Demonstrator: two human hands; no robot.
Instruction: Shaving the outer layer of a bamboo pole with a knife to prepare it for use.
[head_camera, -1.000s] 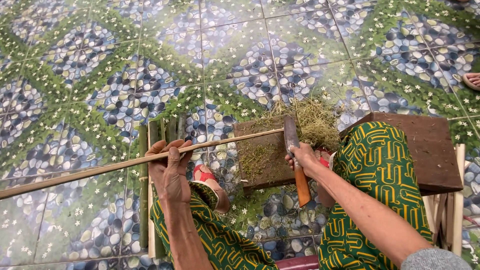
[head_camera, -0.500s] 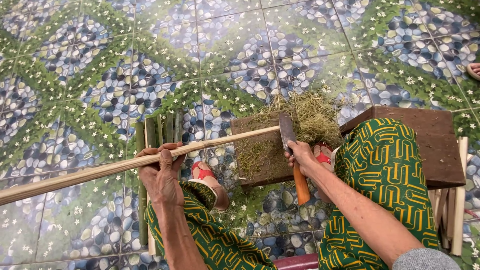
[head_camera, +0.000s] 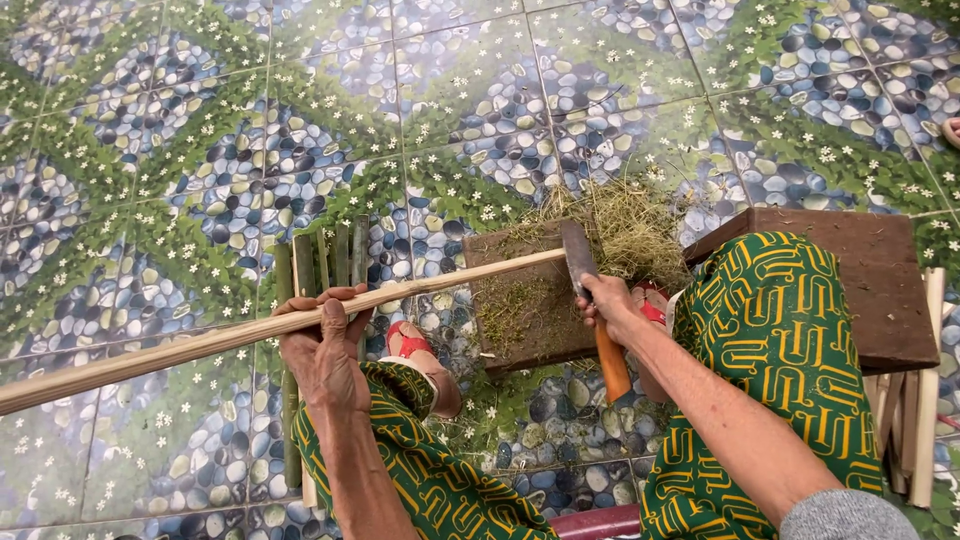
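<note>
Pole (head_camera: 200, 345) tip now higher on block (head_camera: 520, 300) | left hand (head_camera: 325, 350) grips pole | right hand (head_camera: 605, 305) grips knife (head_camera: 590, 300) | shavings (head_camera: 630, 225) piled behind block, pole partly pared

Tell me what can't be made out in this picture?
- Pole: its far end is cut off by the left edge of the head view.
- Knife: the right hand covers the middle of it.
- Seat: only a red strip shows, under the legs at the bottom edge.
- Strips: partly hidden behind the left hand.
</note>
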